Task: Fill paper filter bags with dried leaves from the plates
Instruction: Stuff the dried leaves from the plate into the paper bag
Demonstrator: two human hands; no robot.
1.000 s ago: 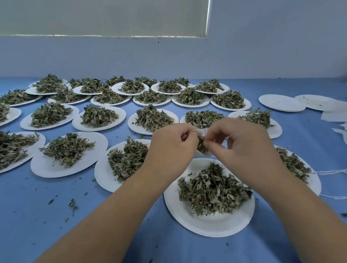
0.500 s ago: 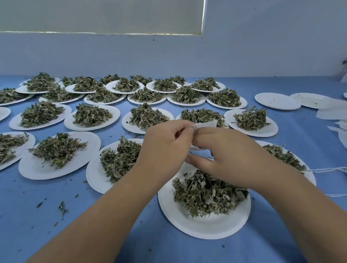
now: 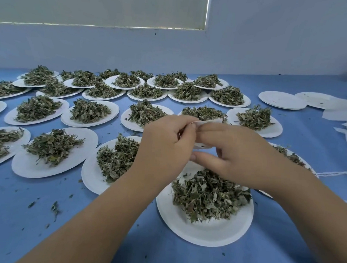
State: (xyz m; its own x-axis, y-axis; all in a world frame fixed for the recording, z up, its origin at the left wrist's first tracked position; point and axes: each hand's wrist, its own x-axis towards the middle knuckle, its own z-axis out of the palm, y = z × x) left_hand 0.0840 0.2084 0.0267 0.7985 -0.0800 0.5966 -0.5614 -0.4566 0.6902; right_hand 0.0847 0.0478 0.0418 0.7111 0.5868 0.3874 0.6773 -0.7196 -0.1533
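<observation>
Left grip [image 3: 166, 148] and right grip [image 3: 240, 159] pinch a seemingly empty bag [image 3: 210, 121] over leaf-heaped plate [image 3: 204, 236].

on the worktop [image 3: 47, 235], plates [image 3: 114, 112] of leaves [image 3: 88, 111] in rows, from the near edge back to the wall [image 3: 171, 52]. nearest, right of centre, the near plate [image 3: 204, 237], its heap [image 3: 209, 197] toward the far side. just left of it, a second plate [image 3: 90, 175]; further left, two more. above the near plate, left hand [image 3: 164, 148] and right hand [image 3: 240, 159] side by side, a bag [image 3: 210, 120] pinched between them. far right, two flat plates [image 3: 282, 99] side by side; spare bags [image 3: 338, 115] before them at the right edge. string [image 3: 336, 173] nearer, right of the right hand. crumbs [image 3: 55, 206] front left.
</observation>
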